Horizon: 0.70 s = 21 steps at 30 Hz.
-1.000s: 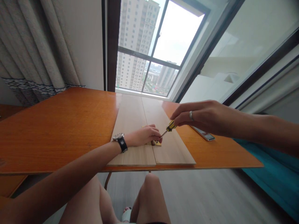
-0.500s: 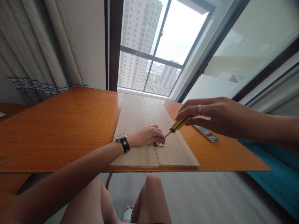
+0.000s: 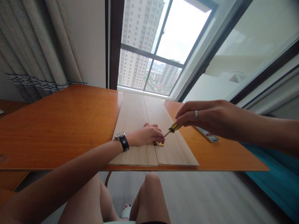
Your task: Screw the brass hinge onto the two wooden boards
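Two pale wooden boards, a left one (image 3: 132, 113) and a right one (image 3: 178, 152), lie side by side with a narrow seam between them. A brass-coloured hinge (image 3: 160, 143) rests across the seam near their front ends, mostly hidden under my left hand (image 3: 150, 135). The fingers of that hand are curled down, holding the hinge against the boards at the screwdriver's tip. My right hand (image 3: 203, 114) is closed round the yellow-and-black handle of a screwdriver (image 3: 172, 128). Its shaft slants down left to my left fingertips, which hide the tip and any screw there.
The boards lie on an orange-brown wooden table (image 3: 58, 124). A phone (image 3: 208, 136) lies right of the boards, below my right hand. Beyond the table's far edge is a window (image 3: 154, 57), with a curtain (image 3: 39, 46) at left. A teal surface (image 3: 268, 183) lies beyond the table's right end.
My right hand has shifted slightly and turned on the screwdriver, so its fingers cover more of the handle. My left hand stays over the hinge, with a finger now raised slightly at its far side.
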Motion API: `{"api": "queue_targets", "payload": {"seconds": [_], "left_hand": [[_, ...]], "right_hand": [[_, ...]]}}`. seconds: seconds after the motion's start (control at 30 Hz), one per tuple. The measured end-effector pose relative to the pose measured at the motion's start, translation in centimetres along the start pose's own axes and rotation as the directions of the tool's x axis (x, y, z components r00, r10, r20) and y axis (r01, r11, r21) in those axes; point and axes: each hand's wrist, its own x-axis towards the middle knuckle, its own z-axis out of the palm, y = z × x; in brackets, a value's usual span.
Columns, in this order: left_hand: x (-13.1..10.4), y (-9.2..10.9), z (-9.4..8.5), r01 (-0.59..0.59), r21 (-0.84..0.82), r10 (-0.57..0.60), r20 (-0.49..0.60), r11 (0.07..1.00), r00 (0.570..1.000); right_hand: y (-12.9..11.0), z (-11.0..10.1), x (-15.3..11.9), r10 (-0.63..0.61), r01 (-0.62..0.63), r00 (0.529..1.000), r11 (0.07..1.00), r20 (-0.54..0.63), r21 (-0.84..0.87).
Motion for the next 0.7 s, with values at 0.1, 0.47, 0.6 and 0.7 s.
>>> {"api": "queue_targets", "payload": {"seconds": [0.1, 0.47, 0.6, 0.7], "left_hand": [[0.0, -0.1, 0.0, 0.013, -0.001, -0.013, 0.007, 1.0, 1.0], [0.0, -0.1, -0.1, 0.007, 0.022, -0.007, 0.015, 1.0, 1.0], [0.0, 0.0, -0.2, 0.004, 0.035, -0.005, 0.018, 0.999, 1.0], [0.0, -0.1, -0.2, 0.0, 0.041, -0.001, 0.019, 0.999, 1.0]], "right_hand": [[0.0, 0.6, 0.4, 0.126, -0.128, 0.992, 0.979, -0.022, -0.157], [0.1, 0.3, -0.3, -0.066, 0.065, 0.995, 0.998, -0.071, -0.025], [0.2, 1.4, 0.7, 0.16, -0.184, 0.982, 0.937, -0.104, -0.298], [0.4, 1.7, 1.0, 0.269, -0.27, 0.962, 0.891, -0.056, -0.366]]}}
